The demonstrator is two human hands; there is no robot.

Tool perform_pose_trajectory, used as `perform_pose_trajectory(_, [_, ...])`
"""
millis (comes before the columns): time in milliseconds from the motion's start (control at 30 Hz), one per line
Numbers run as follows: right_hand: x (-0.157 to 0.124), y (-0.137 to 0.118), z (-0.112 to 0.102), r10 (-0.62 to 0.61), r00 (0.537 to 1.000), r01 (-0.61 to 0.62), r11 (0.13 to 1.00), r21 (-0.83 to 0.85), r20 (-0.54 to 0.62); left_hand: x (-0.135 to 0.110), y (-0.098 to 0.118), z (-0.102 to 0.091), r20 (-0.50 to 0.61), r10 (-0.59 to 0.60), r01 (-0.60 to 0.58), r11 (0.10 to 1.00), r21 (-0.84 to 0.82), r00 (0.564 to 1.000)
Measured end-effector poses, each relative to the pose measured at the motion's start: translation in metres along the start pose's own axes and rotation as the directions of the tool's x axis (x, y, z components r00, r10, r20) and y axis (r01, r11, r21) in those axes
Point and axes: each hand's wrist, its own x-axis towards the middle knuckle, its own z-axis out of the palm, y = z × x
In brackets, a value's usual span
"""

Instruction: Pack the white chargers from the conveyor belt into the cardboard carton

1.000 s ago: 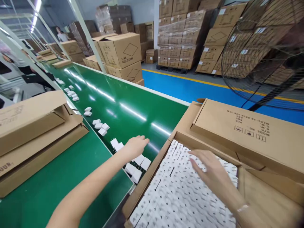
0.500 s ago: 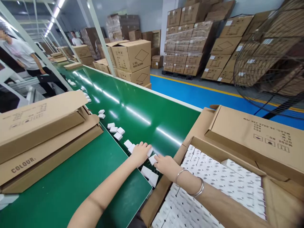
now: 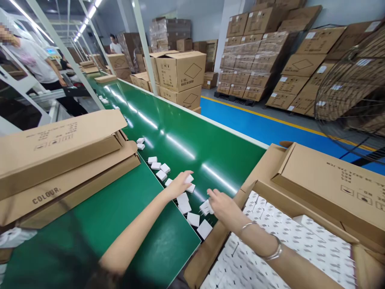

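Observation:
Small white plug adapters [image 3: 161,175] with metal prongs lie in a loose row along the near edge of the green conveyor [image 3: 240,146]. My left hand [image 3: 177,186] is over the row, finger and thumb closed around one white plug adapter [image 3: 189,179]; another touches it from below. To its right, my right hand [image 3: 224,206] has its fingertips bent, with a tilted white plug adapter [image 3: 205,207] at its thumb side; the exact grip is partly hidden. Between and below the hands lie several more adapters [image 3: 193,219]. The open carton [image 3: 264,188] under my right forearm holds tight rows of adapters.
Flat cardboard cartons [image 3: 78,160] lie on the green side table [image 3: 90,224] at left. Stacked boxes [image 3: 180,72] stand beyond the conveyor, near a blue floor lane [image 3: 234,118]. A wire fan [image 3: 349,92] is at right. A person [image 3: 39,64] stands at far left.
The view has swung left. My left hand has moved left and away with an adapter, uncovering others beneath it. My right hand stays beside the row, its fingers slightly lifted.

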Motion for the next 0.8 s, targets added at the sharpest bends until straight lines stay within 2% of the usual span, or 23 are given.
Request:
perform_pose_trajectory(133, [0.019,-0.034,0.02,0.011,1.0,-0.013,0.994,0.108,0.016,0.008,0.007,0.018,0.139,0.005,-0.035,0.976,0.215,0.99])
perform_pose_trajectory(233, [0.026,-0.044,0.025,0.049,0.998,-0.056,0.978,0.201,0.042,0.017,0.012,0.026,0.187,-0.027,-0.032,0.952,0.306,0.982])
perform_pose_trajectory(333, [0.018,-0.03,0.012,0.109,0.993,-0.12,0.942,0.312,0.051,0.022,0.021,0.022,0.181,-0.035,-0.024,0.949,0.314,0.983])
perform_pose_trajectory(433, [-0.011,-0.002,-0.011,0.179,0.983,-0.175,0.865,0.469,0.037,0.012,0.032,0.01,0.155,0.016,-0.054,0.969,0.242,0.988])
perform_pose_trajectory(500, [-0.042,0.014,-0.018,0.212,0.977,-0.19,0.772,0.606,0.037,-0.007,0.039,0.006,0.133,0.092,-0.107,0.988,0.113,0.987])
perform_pose_trajectory(533, [-0.059,0.018,-0.016,0.216,0.975,-0.185,0.703,0.687,0.041,-0.019,0.043,0.007,0.108,0.141,-0.141,0.99,-0.008,0.984])
perform_pose_trajectory(567, [-0.078,0.019,-0.011,0.234,0.971,-0.182,0.587,0.789,0.051,-0.033,0.048,0.01,0.07,0.188,-0.175,0.972,-0.159,0.98])
perform_pose_trajectory(600, [-0.096,0.017,-0.002,0.311,0.944,-0.187,0.22,0.957,0.113,-0.046,0.052,0.014,0.022,0.227,-0.208,0.924,-0.321,0.974])
perform_pose_trajectory(633, [-0.113,0.012,0.008,0.384,0.898,-0.172,-0.136,0.976,0.212,-0.059,0.058,0.02,-0.023,0.254,-0.235,0.854,-0.465,0.967])
perform_pose_trajectory(667, [-0.129,0.005,0.018,0.414,0.859,-0.131,-0.388,0.912,0.3,-0.07,0.063,0.027,-0.054,0.268,-0.25,0.781,-0.572,0.962])
perform_pose_trajectory(700, [-0.141,-0.003,0.029,0.401,0.846,-0.09,-0.543,0.835,0.352,-0.08,0.069,0.033,-0.059,0.276,-0.25,0.733,-0.633,0.959])
perform_pose_trajectory(733, [-0.151,-0.012,0.037,0.383,0.846,-0.059,-0.624,0.779,0.371,-0.088,0.075,0.04,-0.046,0.281,-0.239,0.706,-0.667,0.959])
perform_pose_trajectory(800, [-0.162,-0.029,0.048,0.339,0.876,-0.03,-0.671,0.741,0.343,-0.097,0.087,0.049,-0.015,0.288,-0.218,0.69,-0.691,0.958])
